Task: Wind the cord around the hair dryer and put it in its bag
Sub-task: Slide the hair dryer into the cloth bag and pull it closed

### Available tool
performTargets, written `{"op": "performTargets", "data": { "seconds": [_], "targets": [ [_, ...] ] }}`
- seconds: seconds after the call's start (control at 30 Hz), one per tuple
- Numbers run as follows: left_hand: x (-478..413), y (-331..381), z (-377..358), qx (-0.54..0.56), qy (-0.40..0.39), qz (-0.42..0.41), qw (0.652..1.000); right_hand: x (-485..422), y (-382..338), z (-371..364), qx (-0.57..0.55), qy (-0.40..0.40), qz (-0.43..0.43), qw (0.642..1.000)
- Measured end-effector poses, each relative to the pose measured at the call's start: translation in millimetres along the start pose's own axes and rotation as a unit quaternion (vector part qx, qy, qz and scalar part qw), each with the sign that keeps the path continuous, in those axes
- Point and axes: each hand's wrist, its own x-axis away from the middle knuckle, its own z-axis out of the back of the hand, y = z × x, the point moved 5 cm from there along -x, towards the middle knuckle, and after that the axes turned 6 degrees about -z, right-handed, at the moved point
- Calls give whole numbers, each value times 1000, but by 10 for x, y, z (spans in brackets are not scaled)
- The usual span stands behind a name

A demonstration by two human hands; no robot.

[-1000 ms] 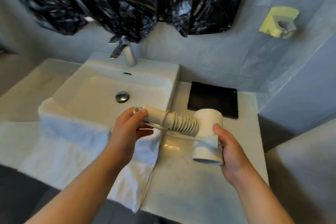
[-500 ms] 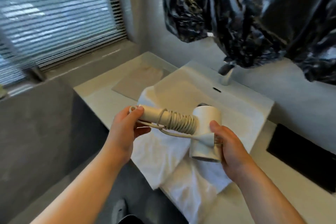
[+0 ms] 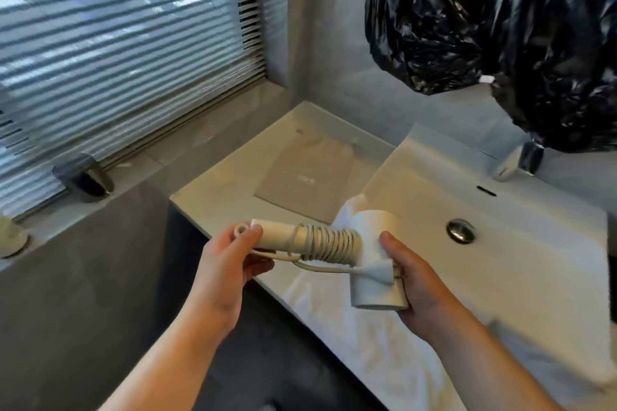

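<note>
- Swinging further left since the earlier frame, the view now takes in the whole flat beige bag, while both hands keep the same hold on the hair dryer.
- Smooth, matte and cream-white, the dryer is held in the air over the counter edge and a soft white towel, near the bag but apart from it.
- Its handle runs left to right, with its free end to the left. The short round barrel lies crosswise, open end down toward the person.
- Tight, even coils of the cord ring the handle next to the barrel, and the plug lies against the barrel.
- Gripping the handle's end is the left hand, thumb by a small ring there.
- Wrapped around the barrel is the right hand, thumb on its side.
- Lying flat on the counter left of the glossy white sink, the bag carries a small pale mark too blurred to read.
- Crinkled black plastic film hangs above.
</note>
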Motion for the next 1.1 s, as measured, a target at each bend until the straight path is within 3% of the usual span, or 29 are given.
{"op": "performTargets", "data": {
  "seconds": [0.33, 0.53, 0.7, 0.77, 0.83, 0.9, 0.97, 1.03, 1.1],
  "targets": [
    [-755, 24, -142, 1, -58, 58, 997, -569, -116, -122, -51, 47, 0, 998],
    [-1419, 22, -355, -69, -97, 82, 990, -1095, -325, -8, -75, 69, 11, 995],
    [-2083, -453, -437, 0, -70, 207, 976, -1377, -355, 117, -133, 126, 13, 983],
    [-2307, -782, -520, -45, -67, 236, 968, -1448, -306, 153, -160, 153, 8, 975],
    [-2567, -1129, -602, -187, -102, 198, 957, -1491, -271, 161, -174, 182, 9, 968],
    [-2834, -1381, -683, -364, -189, 97, 907, -1497, -277, 131, -183, 216, 14, 959],
    [-3051, -1631, -693, -554, -301, 19, 776, -1494, -279, 74, -194, 246, 18, 950],
    [-3181, -1751, -680, -662, -373, -44, 648, -1485, -273, 21, -209, 273, 24, 939],
    [-3268, -1749, -685, -664, -421, -116, 606, -1486, -253, -59, -220, 297, 31, 929]
  ]
}}
